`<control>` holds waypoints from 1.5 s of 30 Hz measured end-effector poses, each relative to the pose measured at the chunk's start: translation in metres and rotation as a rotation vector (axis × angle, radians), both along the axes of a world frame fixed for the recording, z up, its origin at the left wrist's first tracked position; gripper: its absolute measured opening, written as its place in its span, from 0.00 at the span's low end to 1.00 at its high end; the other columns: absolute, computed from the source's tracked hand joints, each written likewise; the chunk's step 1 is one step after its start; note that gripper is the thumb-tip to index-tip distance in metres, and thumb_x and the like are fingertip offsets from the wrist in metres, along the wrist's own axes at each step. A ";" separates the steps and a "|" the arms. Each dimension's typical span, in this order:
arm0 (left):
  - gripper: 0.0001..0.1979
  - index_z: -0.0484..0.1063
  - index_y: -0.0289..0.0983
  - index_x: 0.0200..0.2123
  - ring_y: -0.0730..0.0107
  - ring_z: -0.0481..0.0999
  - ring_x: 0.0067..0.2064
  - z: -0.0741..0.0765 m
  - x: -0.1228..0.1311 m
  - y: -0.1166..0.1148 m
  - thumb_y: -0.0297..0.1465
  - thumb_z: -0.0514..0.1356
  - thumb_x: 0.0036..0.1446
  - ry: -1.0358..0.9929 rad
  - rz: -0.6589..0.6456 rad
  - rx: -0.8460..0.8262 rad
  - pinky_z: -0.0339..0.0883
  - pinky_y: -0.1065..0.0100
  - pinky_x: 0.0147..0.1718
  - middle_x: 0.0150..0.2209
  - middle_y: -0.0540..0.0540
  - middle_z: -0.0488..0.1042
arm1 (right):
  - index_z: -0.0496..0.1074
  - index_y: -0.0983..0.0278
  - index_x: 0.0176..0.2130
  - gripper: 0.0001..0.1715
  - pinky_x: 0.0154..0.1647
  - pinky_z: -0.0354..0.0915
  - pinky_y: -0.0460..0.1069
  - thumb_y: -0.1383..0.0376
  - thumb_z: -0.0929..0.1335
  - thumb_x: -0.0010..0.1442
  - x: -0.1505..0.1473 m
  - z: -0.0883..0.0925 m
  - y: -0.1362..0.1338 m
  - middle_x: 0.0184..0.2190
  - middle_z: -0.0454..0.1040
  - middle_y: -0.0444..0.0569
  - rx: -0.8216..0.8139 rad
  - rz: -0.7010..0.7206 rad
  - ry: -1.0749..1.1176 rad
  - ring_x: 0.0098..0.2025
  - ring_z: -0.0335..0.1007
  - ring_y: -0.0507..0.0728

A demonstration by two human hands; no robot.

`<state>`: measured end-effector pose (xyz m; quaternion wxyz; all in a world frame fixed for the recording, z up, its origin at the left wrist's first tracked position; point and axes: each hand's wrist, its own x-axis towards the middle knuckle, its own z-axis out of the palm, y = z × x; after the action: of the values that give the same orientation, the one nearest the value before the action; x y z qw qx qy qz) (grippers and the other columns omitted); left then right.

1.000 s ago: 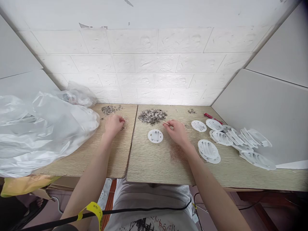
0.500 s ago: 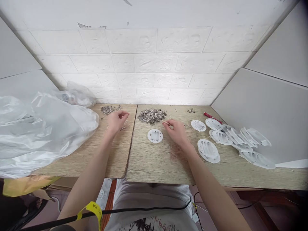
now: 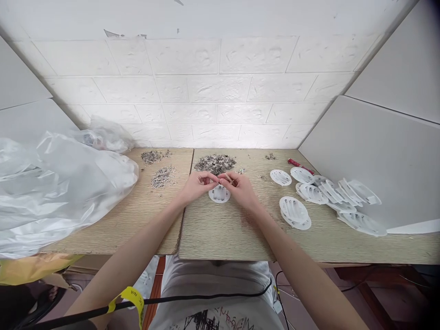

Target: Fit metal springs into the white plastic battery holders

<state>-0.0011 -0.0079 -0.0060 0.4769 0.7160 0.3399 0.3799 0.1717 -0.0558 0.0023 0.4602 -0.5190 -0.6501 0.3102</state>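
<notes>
My left hand (image 3: 201,185) and my right hand (image 3: 239,187) meet fingertip to fingertip over the far edge of a round white plastic battery-holder disc (image 3: 219,196), which lies flat on the table. Thumb and forefinger of the left are pinched; whatever they hold is too small to make out. A thin pale stick (image 3: 229,178) is held in the fingers of the right. Just beyond both hands lies a heap of small metal pieces (image 3: 216,162). To the left is a spread of smaller metal parts (image 3: 163,177).
More white discs (image 3: 330,192) lie stacked and overlapping on the right, beside a red tube-like object (image 3: 299,165). Large white plastic bags (image 3: 68,183) cover the left side. A seam divides the wooden tabletop (image 3: 220,238), and a tiled wall stands behind.
My left hand has moved right, from the small metal parts to the disc. My right hand has come left to meet it, still with the stick. The view has shifted slightly.
</notes>
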 end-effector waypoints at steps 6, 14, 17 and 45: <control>0.12 0.70 0.35 0.31 0.77 0.64 0.25 0.002 0.003 -0.003 0.36 0.67 0.47 -0.096 0.010 -0.037 0.58 0.70 0.26 0.27 0.48 0.73 | 0.76 0.64 0.40 0.14 0.31 0.61 0.48 0.60 0.67 0.56 -0.002 -0.002 0.000 0.33 0.77 0.48 0.028 0.010 -0.067 0.32 0.67 0.54; 0.20 0.71 0.38 0.44 0.67 0.70 0.40 0.014 -0.008 -0.002 0.42 0.65 0.49 0.205 -0.051 0.076 0.64 0.66 0.37 0.45 0.43 0.74 | 0.76 0.63 0.34 0.11 0.28 0.57 0.47 0.61 0.66 0.55 0.002 -0.002 0.001 0.27 0.74 0.45 0.024 -0.061 -0.055 0.27 0.61 0.52; 0.31 0.70 0.41 0.50 0.59 0.68 0.48 0.013 -0.014 -0.001 0.41 0.70 0.41 0.377 -0.187 0.211 0.62 0.59 0.46 0.49 0.42 0.72 | 0.76 0.64 0.32 0.11 0.26 0.54 0.46 0.61 0.66 0.54 0.005 -0.002 0.002 0.24 0.70 0.43 0.004 -0.084 -0.031 0.25 0.58 0.51; 0.28 0.64 0.35 0.44 0.65 0.74 0.45 0.005 0.004 -0.010 0.31 0.72 0.40 -0.181 -0.150 -0.243 0.68 0.58 0.48 0.45 0.41 0.72 | 0.71 0.65 0.25 0.11 0.26 0.53 0.46 0.60 0.67 0.51 0.007 -0.001 0.002 0.22 0.67 0.43 -0.084 -0.151 -0.010 0.24 0.57 0.49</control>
<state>0.0027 -0.0181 -0.0012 0.6156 0.6393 0.2844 0.3624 0.1785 -0.0539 0.0013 0.4569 -0.5867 -0.5980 0.2990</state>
